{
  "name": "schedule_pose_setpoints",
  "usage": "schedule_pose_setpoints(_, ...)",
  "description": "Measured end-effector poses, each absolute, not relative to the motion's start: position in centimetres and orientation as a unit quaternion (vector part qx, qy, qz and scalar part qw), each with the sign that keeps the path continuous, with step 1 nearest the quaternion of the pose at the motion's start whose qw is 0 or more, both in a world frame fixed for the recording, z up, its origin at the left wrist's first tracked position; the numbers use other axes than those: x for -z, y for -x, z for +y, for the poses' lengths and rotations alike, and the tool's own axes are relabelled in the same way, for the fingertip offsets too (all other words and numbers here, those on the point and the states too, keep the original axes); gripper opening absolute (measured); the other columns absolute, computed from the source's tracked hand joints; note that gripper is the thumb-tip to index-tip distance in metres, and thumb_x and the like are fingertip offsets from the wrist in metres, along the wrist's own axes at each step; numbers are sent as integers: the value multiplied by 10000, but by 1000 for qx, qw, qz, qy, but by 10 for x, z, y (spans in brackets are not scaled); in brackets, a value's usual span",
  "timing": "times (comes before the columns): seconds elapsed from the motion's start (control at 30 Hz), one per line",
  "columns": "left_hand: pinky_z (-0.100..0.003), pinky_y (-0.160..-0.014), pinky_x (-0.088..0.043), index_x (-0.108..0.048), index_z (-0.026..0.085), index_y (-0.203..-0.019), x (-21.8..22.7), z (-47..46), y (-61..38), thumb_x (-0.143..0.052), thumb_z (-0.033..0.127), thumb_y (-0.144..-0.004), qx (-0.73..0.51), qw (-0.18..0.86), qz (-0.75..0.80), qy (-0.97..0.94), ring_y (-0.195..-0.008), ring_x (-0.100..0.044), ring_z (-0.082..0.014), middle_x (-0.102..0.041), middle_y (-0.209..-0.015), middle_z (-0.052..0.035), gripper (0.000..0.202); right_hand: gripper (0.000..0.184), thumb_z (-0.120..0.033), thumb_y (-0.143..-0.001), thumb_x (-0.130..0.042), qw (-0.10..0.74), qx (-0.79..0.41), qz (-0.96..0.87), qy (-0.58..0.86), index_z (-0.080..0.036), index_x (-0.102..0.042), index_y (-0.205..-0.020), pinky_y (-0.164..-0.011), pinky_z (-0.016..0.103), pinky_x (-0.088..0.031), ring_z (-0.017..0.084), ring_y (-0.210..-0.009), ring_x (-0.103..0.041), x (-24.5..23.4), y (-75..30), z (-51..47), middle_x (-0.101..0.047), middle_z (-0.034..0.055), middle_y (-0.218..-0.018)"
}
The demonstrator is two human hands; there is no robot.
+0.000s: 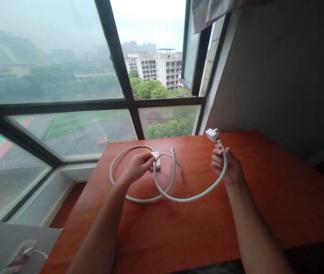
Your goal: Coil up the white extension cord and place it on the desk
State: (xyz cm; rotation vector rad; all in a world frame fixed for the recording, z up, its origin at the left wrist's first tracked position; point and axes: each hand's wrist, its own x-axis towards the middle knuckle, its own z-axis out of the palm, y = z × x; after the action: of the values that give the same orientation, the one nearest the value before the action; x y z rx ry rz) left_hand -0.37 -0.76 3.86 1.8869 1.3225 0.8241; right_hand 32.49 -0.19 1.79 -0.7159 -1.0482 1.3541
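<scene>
A white extension cord (192, 199) lies in loose loops over the wooden table, part of it raised off the surface toward the right. My right hand (228, 167) is closed around the cord just below its white plug (212, 134), which points up with its prongs at the upper right. On the left, my left hand (139, 166) has its fingertips pinched together at the cord's inner loop. Right behind those fingertips sits the white socket block (157, 161), partly covered by them. Whether the fingers also touch the block, I cannot tell.
The reddish-brown table (190, 236) stands against a dark-framed window (130, 76), with one pane swung outward. A grey curtain (216, 13) hangs at the top. At the lower left, a wall socket (22, 255) has a white plug and thin cable in it. A dark wall rises at right.
</scene>
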Motion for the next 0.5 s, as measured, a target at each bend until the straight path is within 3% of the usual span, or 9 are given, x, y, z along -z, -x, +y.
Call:
schedule_pose_setpoints(0.13, -243, -608, -481, -678, 137, -916, -40, -8, 12, -527, 432, -889, -265, 358, 501, -742, -693, -640, -164, -692, -790, -70, 333, 282, -557, -847, -579, 620, -580, -451, 275, -281, -591, -900, -347, 238, -220, 114, -466, -138, -21, -317, -6, -530, -15, -729)
schedule_pose_setpoints(0.33, -261, -746, -480, -704, 178, -1018, -42, -16, 4, -541, 395, -877, -182, 378, 458, -784, -860, -650, -187, -716, -974, -73, 305, 199, -484, -855, -611, 678, -532, -445, 243, -307, -603, -948, -401, 234, -351, 111, -503, -314, -48, -303, -20, -567, -6, -822)
schedule_pose_setpoints(0.5, -252, -652, -434, -701, 169, -838, -36, -13, 5, -519, 437, -875, -189, 351, 482, -780, -722, -608, -177, -685, -783, -40, 326, 177, -370, -798, -720, 725, -424, -476, 261, -295, -594, -899, -476, 228, -418, 91, -562, -465, -88, -298, -23, -585, -24, -870)
